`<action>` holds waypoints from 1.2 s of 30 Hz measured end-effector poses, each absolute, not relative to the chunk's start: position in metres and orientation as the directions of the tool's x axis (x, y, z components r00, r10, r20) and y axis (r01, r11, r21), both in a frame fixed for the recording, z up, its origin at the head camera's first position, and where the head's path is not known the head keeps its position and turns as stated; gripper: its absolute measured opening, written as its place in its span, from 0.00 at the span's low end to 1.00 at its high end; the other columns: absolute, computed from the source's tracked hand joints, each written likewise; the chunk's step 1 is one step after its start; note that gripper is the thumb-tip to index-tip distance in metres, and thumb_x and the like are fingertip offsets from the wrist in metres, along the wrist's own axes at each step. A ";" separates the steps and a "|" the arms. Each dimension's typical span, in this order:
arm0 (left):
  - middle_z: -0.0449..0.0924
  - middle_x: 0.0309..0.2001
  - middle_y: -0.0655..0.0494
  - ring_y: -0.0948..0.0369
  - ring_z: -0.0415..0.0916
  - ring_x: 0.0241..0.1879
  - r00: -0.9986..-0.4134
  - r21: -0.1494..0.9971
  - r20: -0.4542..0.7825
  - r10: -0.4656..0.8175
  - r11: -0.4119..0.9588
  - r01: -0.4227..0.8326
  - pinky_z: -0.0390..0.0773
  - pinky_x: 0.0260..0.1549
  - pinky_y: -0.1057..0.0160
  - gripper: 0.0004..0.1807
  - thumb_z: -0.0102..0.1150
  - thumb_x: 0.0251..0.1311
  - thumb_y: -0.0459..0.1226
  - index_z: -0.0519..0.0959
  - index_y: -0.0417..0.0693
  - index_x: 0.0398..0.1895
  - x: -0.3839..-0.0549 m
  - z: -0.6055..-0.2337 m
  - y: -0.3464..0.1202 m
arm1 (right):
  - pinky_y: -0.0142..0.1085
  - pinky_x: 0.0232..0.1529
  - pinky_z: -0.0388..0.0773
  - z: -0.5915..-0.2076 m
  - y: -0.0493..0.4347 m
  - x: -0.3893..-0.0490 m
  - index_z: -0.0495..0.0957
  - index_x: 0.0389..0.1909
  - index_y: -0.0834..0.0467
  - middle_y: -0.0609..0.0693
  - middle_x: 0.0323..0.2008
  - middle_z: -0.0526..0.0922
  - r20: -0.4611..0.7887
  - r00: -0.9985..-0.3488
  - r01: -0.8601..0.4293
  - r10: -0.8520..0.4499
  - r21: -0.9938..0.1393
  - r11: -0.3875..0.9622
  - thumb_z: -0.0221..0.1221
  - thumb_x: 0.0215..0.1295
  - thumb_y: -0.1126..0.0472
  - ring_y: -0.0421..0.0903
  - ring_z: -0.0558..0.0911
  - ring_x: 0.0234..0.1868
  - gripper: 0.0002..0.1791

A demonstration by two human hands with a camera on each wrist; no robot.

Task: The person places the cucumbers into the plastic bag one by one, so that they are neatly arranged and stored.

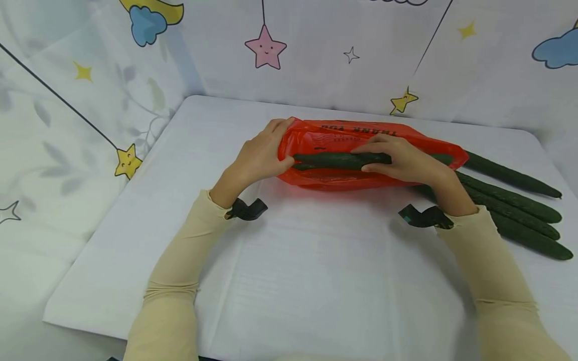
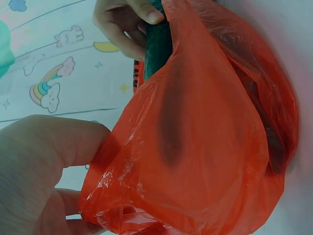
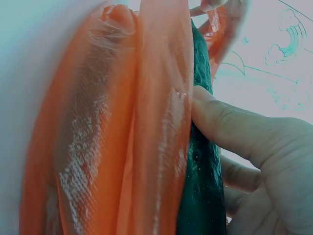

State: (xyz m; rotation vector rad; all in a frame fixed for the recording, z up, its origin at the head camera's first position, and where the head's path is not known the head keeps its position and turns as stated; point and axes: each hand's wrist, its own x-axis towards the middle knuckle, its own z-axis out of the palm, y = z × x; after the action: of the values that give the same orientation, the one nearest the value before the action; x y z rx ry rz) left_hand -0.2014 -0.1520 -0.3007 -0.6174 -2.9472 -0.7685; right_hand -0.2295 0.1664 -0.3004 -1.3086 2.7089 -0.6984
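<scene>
A red plastic bag [image 1: 352,181] with dark printing lies lengthwise on the table, its mouth spread upward. My left hand [image 1: 264,153] holds the bag's left end, thumb at the near side and fingers behind the edge; the left wrist view shows the film [image 2: 210,161] between thumb and fingers. My right hand [image 1: 404,158] grips a long green cucumber [image 1: 336,160] lying in the bag's opening, thumb on the near side. In the right wrist view this cucumber [image 3: 200,181] runs beside the bag's wall. Darker long shapes show through the film.
Several more cucumbers [image 1: 519,198] lie side by side at the right, partly behind my right wrist and the bag. A white cloth [image 1: 316,276] covers the table. Behind it hangs a printed backdrop [image 1: 316,75] with stars and clouds.
</scene>
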 end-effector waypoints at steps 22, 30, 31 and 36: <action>0.57 0.72 0.48 0.51 0.69 0.60 -0.921 0.462 0.128 0.368 0.799 0.384 0.81 0.42 0.47 0.43 0.55 0.56 0.39 0.53 0.47 0.76 -0.200 -0.296 -0.151 | 0.52 0.49 0.74 -0.314 0.155 -0.248 0.77 0.57 0.65 0.59 0.51 0.78 0.151 -0.592 -0.760 -0.792 -0.434 0.485 0.62 0.61 0.70 0.55 0.75 0.52 0.21; 0.57 0.72 0.48 0.51 0.69 0.60 -0.921 0.462 0.121 0.370 0.801 0.382 0.81 0.43 0.46 0.43 0.56 0.56 0.40 0.53 0.47 0.76 -0.200 -0.297 -0.151 | 0.55 0.56 0.72 -0.321 0.150 -0.255 0.76 0.59 0.63 0.61 0.54 0.78 0.114 -0.646 -0.703 -0.754 -0.474 0.530 0.62 0.61 0.70 0.58 0.73 0.57 0.23; 0.57 0.72 0.48 0.51 0.69 0.60 -0.921 0.464 0.121 0.371 0.799 0.382 0.81 0.43 0.46 0.43 0.56 0.56 0.40 0.53 0.47 0.76 -0.200 -0.297 -0.150 | 0.55 0.56 0.72 -0.322 0.150 -0.256 0.76 0.59 0.63 0.61 0.54 0.78 0.113 -0.649 -0.700 -0.752 -0.476 0.533 0.62 0.61 0.70 0.58 0.73 0.57 0.23; 0.58 0.71 0.47 0.51 0.70 0.59 -0.920 0.472 0.118 0.374 0.794 0.383 0.81 0.43 0.47 0.43 0.56 0.56 0.39 0.53 0.46 0.76 -0.200 -0.298 -0.149 | 0.55 0.56 0.72 -0.324 0.150 -0.260 0.76 0.58 0.64 0.62 0.53 0.79 0.123 -0.652 -0.701 -0.749 -0.474 0.533 0.62 0.61 0.70 0.59 0.75 0.56 0.22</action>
State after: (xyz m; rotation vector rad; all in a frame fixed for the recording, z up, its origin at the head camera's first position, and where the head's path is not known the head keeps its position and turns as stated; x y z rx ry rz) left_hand -0.2005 -0.1492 -0.2980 -0.6237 -2.9576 -0.7849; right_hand -0.2597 0.1503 -0.3240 -1.2646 2.6661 -0.7574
